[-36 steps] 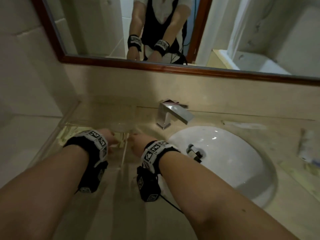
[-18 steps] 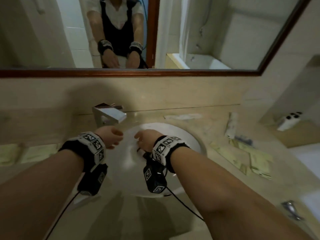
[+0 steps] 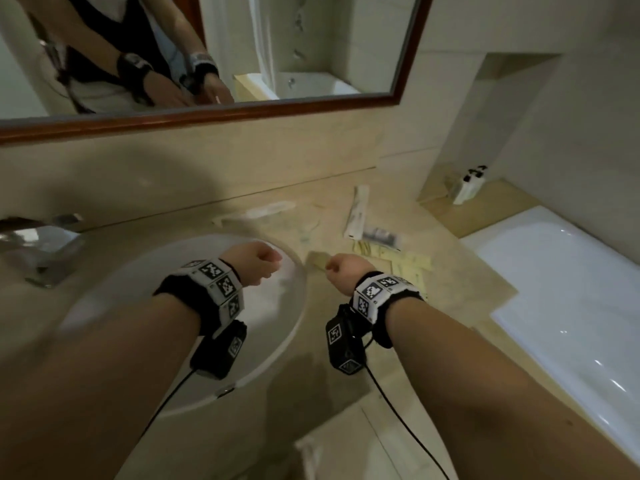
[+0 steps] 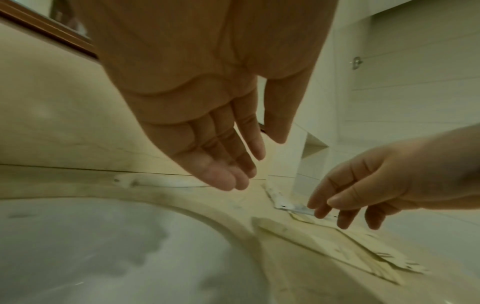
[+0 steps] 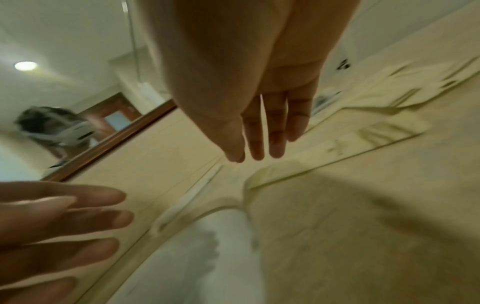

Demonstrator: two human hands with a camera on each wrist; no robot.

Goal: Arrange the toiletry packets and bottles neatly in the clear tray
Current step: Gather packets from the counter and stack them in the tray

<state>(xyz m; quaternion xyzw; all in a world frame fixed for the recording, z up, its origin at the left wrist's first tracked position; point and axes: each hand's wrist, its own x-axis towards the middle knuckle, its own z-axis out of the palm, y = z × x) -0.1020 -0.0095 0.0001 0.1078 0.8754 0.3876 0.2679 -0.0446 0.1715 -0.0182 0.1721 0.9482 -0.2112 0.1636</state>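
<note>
Several pale yellow flat packets (image 3: 401,266) lie overlapping on the beige counter to the right of the sink. Behind them are a long white packet (image 3: 358,211) and a dark-printed packet (image 3: 381,235). Another white packet (image 3: 266,211) lies by the back wall. My right hand (image 3: 337,270) hovers just above the near edge of the yellow packets (image 4: 337,246), its fingers (image 4: 345,222) relaxed and pointing down, holding nothing. My left hand (image 3: 263,265) hangs over the sink's right side, fingers (image 4: 233,176) straight and empty. The clear tray is out of view.
The white sink basin (image 3: 114,306) fills the lower left, with the chrome faucet (image 3: 34,244) at the far left. A white bathtub (image 3: 571,306) borders the counter on the right. Small white bottles (image 3: 467,185) stand in a wall niche. A mirror (image 3: 311,46) hangs above.
The view has swung right, away from the clear tray. Both hands travelled right across the sink, and the right hand has come over the yellow packets.
</note>
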